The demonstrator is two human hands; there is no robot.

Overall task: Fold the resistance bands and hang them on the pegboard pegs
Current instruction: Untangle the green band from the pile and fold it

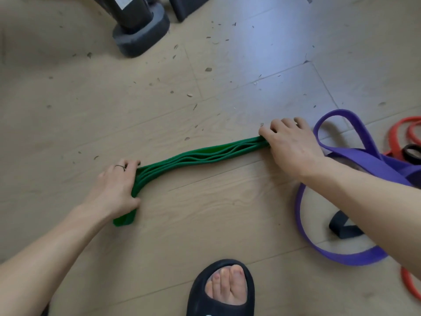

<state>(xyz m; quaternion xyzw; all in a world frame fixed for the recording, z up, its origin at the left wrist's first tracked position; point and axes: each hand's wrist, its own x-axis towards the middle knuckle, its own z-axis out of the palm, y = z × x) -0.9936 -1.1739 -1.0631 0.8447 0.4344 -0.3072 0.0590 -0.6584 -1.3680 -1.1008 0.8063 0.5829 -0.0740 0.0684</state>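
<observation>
1. Green resistance band (205, 155) lies on the wood-look floor (205, 213), already doubled into several layers, stretched out between both hands. Prob. held long & flat so layers stack even before the next fold.
2. Left hand (116, 185) grips the band's left end; fingers (131, 165) curled over the layer stack, thumb side pressing it down. A short green tail pokes out under the wrist, so that end isn't fully gathered.
3. Right hand (289, 144) pinches the right end, fingers (266, 133) curled down & clamped on the bunched layers, keeping them from springing apart.
4. Mid-section bows up w/ gaps between layers, so tension looks light, more aligning than stretching.
5. Purple band (355, 156) lies loose by the right forearm, red band (396, 135) & a black loop (411, 151) beyond it, all unfolded; likely waiting their turn.
6. No pegboard in view, so hanging not yet started. Step: folding band one.
7. Black slipper (221, 290) near bottom edge, clear of the band.
</observation>
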